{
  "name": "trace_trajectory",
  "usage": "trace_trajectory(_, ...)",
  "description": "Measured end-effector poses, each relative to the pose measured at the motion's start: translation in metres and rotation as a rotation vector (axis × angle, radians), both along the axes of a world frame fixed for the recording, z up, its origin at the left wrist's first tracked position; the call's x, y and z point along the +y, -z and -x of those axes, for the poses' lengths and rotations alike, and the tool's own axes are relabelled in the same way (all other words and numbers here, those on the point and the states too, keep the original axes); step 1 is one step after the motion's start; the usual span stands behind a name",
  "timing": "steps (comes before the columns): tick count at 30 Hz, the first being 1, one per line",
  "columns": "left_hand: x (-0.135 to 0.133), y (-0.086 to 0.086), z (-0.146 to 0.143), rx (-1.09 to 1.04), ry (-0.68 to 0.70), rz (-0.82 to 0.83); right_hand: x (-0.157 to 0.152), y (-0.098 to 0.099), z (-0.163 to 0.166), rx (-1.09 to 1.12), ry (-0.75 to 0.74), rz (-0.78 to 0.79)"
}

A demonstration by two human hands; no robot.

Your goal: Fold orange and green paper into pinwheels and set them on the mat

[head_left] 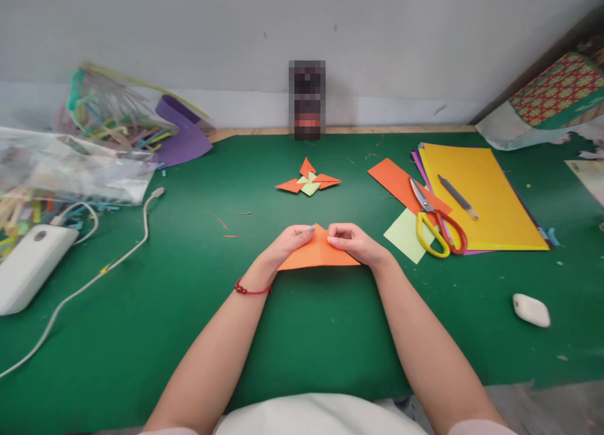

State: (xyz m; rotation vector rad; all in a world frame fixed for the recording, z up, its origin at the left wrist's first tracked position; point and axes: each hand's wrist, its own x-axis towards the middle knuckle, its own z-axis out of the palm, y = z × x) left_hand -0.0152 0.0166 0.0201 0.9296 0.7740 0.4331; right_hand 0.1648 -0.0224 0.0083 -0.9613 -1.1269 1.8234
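Note:
An orange paper folded into a triangle (319,254) lies on the green table cover (302,334) at the centre. My left hand (287,243) pinches its upper left edge near the tip. My right hand (356,243) pinches the upper right edge close to the same tip. Both hands have fingers pressed together on the paper. A red string bracelet circles my left wrist. Farther back rests a folded orange and pale green paper pinwheel (309,180).
Scissors with yellow and red handles (436,224) lie on an orange strip (396,180) and a pale green square (406,235). A stack of coloured sheets (491,196) bears a pencil. White eraser (531,310) right; white device (31,265) with cable and plastic bag of strips (70,164) left.

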Motion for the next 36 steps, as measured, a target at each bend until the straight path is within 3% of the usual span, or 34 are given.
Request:
trace_trajectory(17,-0.008,0.004,-0.001,-0.141,-0.039,0.075,-0.002,0.001,0.009,0.13,0.026,-0.007)
trace_trajectory(22,0.001,0.008,-0.001,-0.228,-0.012,-0.037,0.001,-0.005,-0.001,0.089,0.219,0.018)
trace_trajectory(27,0.005,0.01,0.002,-0.31,0.13,0.031,0.003,-0.009,-0.01,0.022,0.357,0.008)
trace_trajectory(36,0.006,0.011,0.004,-0.283,0.094,-0.036,0.004,-0.007,-0.01,0.018,0.373,-0.012)
